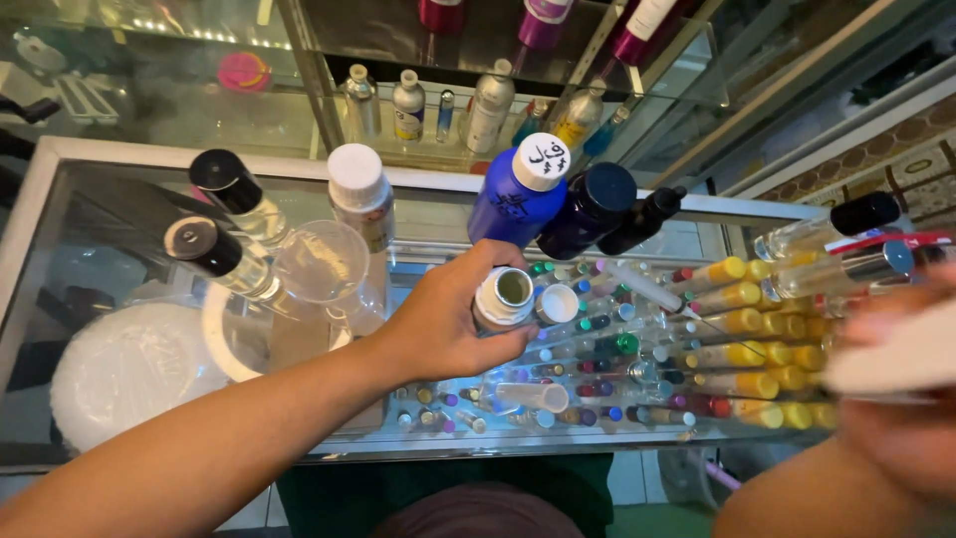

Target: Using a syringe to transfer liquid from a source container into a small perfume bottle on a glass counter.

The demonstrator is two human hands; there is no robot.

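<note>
My left hand [443, 319] reaches across a glass counter [90, 199] and grips a small open bottle [505, 297] with a white neck, seen from above. A white cap [558, 303] lies right beside the bottle. My right hand [896, 389] is at the right edge, blurred, with a pale flat thing [891, 354] across its fingers; what that thing is cannot be made out. A blue bottle with a white cap [523, 189] stands just behind the open bottle.
Dark bottles [597, 204], black-capped clear bottles [229, 219], a white-capped bottle [360, 194] and a clear glass beaker [321, 261] stand on the counter. Several small yellow-capped vials [747, 324] lie under the glass. Metal bottles [488, 105] line a shelf behind.
</note>
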